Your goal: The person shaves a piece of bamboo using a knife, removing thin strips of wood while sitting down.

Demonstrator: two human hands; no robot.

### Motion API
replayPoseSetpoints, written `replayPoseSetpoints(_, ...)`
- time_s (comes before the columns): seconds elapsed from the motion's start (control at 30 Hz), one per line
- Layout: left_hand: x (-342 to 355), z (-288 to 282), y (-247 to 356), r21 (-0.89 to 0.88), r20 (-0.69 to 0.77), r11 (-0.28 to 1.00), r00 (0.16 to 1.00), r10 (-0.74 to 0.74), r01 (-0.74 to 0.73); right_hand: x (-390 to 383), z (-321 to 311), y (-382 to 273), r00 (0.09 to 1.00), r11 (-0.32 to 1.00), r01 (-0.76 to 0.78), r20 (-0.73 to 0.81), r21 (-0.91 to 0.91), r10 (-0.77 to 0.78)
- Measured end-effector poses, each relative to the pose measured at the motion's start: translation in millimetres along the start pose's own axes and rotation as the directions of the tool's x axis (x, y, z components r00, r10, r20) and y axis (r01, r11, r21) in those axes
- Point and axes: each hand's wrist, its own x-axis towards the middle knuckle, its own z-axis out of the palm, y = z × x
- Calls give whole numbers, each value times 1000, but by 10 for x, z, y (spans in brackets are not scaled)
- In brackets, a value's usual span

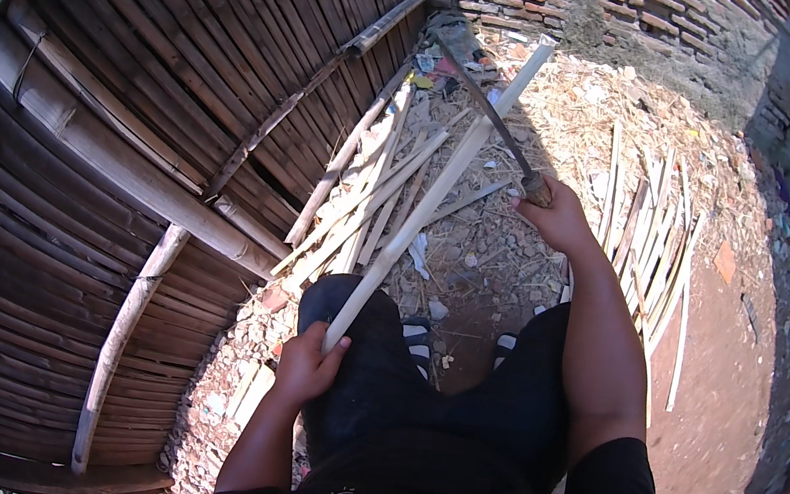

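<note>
Head view | our left hand (306, 364) grips a long bamboo strip (423, 219) | our right hand (561, 217) grasps a machete (511, 142) | blade crosses strip beyond left hand

On my feed the long pale straight wooden strip (433, 197) looks smooth, faintly glossy; long dark metal blade (508, 138) dull; stubby brown handle (537, 189) rough; dark brown slatted bamboo wall (213, 29) matt, weathered; thick round tan bamboo pole (125, 154) smoother; red brick wall (650, 10) coarse; black cloth trousers (347, 412) matt
</note>
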Motion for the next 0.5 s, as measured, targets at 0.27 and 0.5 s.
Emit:
replayPoseSetpoints(0.27, -20, -7, -16, -52, -11, 998, 999, -44, 43, -220, 467, -295, 824, 898, 391, 511, -202, -244)
replayPoseSetpoints(0.5, -9, -10, -14, -10, 7, 999, 999, -35, 35, -129, 292, -187, 875, 884, 411, 369, -222, -314)
